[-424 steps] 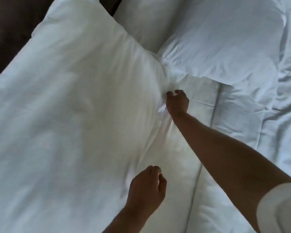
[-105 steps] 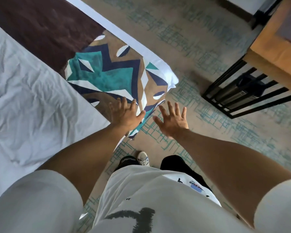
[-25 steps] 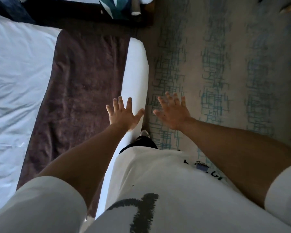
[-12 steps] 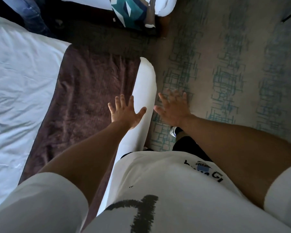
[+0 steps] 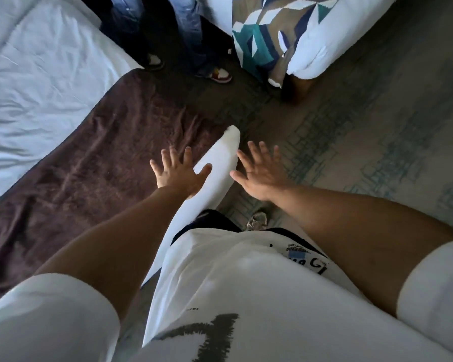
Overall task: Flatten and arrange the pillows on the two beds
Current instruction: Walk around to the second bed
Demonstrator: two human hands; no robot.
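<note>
Walking between beds, no pillow in sight

The near bed shows only its foot, the second bed lies beyond; left hand and right hand are spread, holding nothing. Best head round to the second bed's headboard end.

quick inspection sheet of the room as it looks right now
surface: near bed with white sheet, brown runner across its foot
job's things: no pillow seen
clutter: nothing seen
hands: left hand and right hand open, fingers spread, holding nothing
cables: nothing seen
surroundings: second bed with patterned runner; patterned carpet; another person's legs between the beds
</note>
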